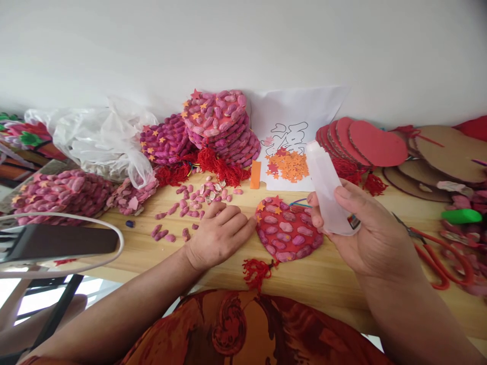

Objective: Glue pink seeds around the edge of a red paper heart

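A heart-shaped plaque lies flat on the table, red underneath and covered with pink-dyed peanut shells. Orange and red stars sit at its upper left, a blue-green cord at its top, and a red tassel at its lower end. My left hand rests palm down with curled fingers, one reaching the plaque's left edge; whatever is under the fingers is hidden. In my right hand is a translucent white glue bottle, held tilted above the plaque's right side, fingers wrapped round it.
Loose pink peanut shells lie behind my left hand. Orange paper stars are heaped on white paper. Finished plaques are stacked at the back. Red cardboard hearts, orange-handled scissors and a green marker are rightward.
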The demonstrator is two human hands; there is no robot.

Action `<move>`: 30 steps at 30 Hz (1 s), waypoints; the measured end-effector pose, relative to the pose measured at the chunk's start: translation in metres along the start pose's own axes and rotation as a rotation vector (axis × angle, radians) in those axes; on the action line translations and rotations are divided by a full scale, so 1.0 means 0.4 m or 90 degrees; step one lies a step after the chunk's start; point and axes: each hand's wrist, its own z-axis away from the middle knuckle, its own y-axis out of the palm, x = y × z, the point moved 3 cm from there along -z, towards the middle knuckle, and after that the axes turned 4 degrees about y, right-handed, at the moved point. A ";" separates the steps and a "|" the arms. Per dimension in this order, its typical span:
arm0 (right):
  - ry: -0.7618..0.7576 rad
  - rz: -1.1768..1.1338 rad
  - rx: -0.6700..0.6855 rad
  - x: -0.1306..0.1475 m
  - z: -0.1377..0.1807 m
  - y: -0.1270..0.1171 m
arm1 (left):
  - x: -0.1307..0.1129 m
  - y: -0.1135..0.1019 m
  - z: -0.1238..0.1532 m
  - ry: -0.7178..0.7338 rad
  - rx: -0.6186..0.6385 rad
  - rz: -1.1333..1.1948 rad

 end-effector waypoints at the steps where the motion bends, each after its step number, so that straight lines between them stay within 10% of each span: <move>1: 0.000 0.001 0.000 0.000 0.000 0.000 | -0.001 0.000 0.001 -0.001 0.002 0.001; 30: 0.008 0.016 -0.008 0.000 -0.002 0.001 | -0.003 0.006 0.004 0.010 0.004 -0.001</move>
